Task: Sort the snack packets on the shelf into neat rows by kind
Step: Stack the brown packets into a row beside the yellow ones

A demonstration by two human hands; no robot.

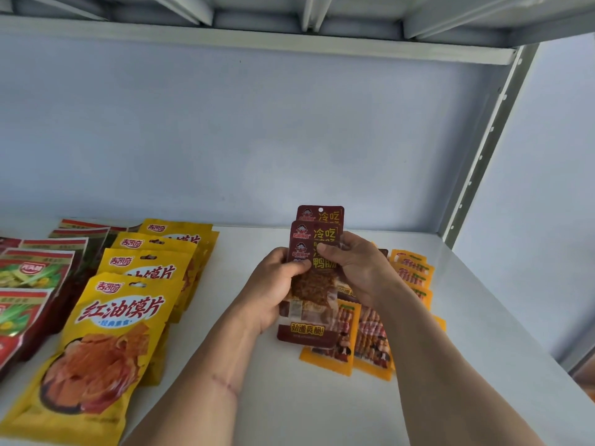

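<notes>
- The white shelf (289, 397) fills the lower half of the view, with a pale wall behind it, another shelf board overhead and a grey perforated upright (483, 149) at the right rear corner.
- A row of big yellow packets (106, 342) runs front to back on the left part of the shelf, each overlapping the one behind it (the nearest shows orange slices and red lettering).
- At the far left edge lies a row of red and green packets (29, 284), likewise overlapping, partly cut off by the frame.
- Right of centre, small orange packets (347, 342) lie flat on the shelf in overlapping rows, partly hidden under the hands; more of them (413, 272) show behind the right wrist.
- Both bare forearms reach in from the bottom edge to the middle of the shelf.
- The left hand (273, 288) is curled round the left edge of a fanned bundle of dark red packets (317, 284), thumb pressed on the front.
- The right hand (357, 265) grips the same bundle from the right, its thumb lying across the top packet's yellow lettering, fingers behind.
- The bundle is held upright above the orange packets, three staggered tops showing (how many lie beneath I cannot tell).
</notes>
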